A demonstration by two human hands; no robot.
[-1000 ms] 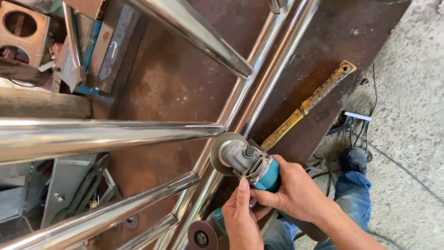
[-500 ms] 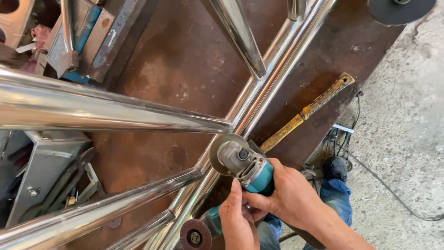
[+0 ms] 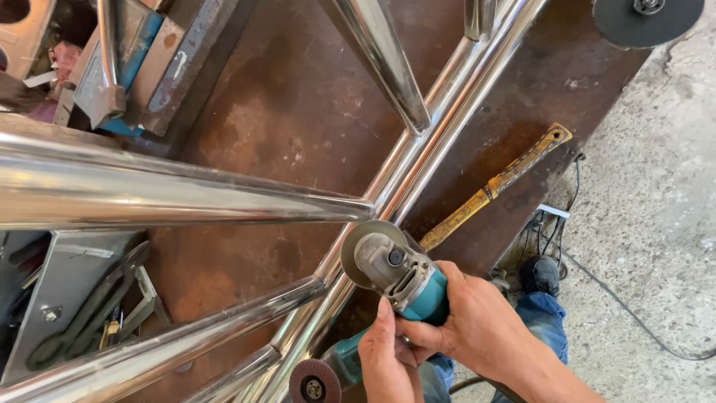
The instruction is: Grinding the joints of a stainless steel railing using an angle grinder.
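Observation:
A teal and grey angle grinder (image 3: 399, 275) is held against a shiny steel tube frame (image 3: 418, 164), its disc (image 3: 356, 250) at the joint where a cross tube (image 3: 186, 195) meets the long rails. My right hand (image 3: 481, 328) wraps the grinder's teal body from the right. My left hand (image 3: 388, 358) grips it from below, thumb up along the body. Both hands are low in the head view, right of centre.
The frame lies on a rusty steel table (image 3: 283, 112). A yellow wooden handle (image 3: 496, 183) lies by the rails. A second grinder with a flap disc (image 3: 313, 384) rests at the bottom. Clamps and tools (image 3: 97, 306) sit left; a dark disc (image 3: 649, 19) is top right. Concrete floor with cables lies right.
The view has shifted so the frame and grinder sit a little higher and nearer. The grinder's disc stays at the same tube joint, and both hands keep their grip.

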